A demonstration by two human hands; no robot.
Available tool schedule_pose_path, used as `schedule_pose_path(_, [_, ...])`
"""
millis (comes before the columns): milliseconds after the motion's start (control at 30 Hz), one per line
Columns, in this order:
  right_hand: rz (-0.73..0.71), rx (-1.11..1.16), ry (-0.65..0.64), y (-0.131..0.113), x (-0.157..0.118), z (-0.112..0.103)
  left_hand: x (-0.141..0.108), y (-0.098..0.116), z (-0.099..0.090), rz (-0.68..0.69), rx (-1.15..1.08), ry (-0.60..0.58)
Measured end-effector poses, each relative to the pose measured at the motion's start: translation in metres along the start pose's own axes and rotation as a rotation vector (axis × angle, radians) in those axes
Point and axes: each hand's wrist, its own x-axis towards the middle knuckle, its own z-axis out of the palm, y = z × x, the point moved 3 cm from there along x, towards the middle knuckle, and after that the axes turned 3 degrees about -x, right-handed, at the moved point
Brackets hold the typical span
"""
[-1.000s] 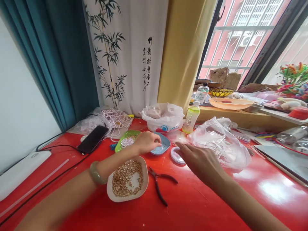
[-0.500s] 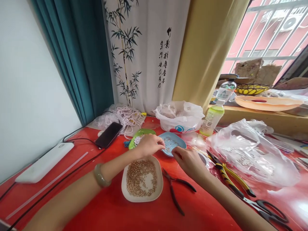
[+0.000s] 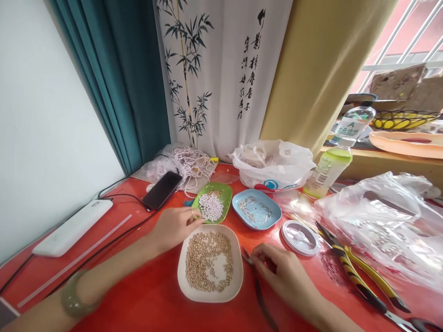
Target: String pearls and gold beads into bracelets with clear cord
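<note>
A thick, rounded bangle (image 3: 71, 297) in muted grey-green, smooth and glossy with small highlights, encircles the left forearm (image 3: 119, 267). A slim gold-toned ring (image 3: 193, 213) sits on a finger of the left hand (image 3: 175, 227). The right hand (image 3: 282, 274) and right forearm (image 3: 328, 313) are bare.

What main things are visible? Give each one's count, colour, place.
Cream dish: 1, cream, front
Gold beads: many, gold, cream dish
Green dish: 1, green, centre
Pale beads: many, whitish, green dish
Blue dish: 1, blue, centre
Spool: 1, white, right
Small pliers: 1, dark, front
Large pliers: 1, yellow-black, right
Bottles: 2, clear, back right
Bags: several, translucent, back, right
Bead strands: several, pinkish, back left
Phone: 1, black, left
Curtains: 3, teal, white, yellow, back
Table: 1, red, underneath
Left hand: 1, bare, by green dish
Right hand: 1, bare, at small pliers
</note>
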Motion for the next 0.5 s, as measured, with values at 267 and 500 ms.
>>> schedule_pose_path(267, [-0.353, -0.109, -0.102, -0.014, -0.014, 0.014, -0.021, -0.003, 0.015, -0.076, 0.051, -0.112])
schedule_pose_path(500, [-0.240, -0.165, -0.041, 0.012, -0.013, -0.013, -0.010, 0.014, 0.030, 0.001, 0.108, -0.089])
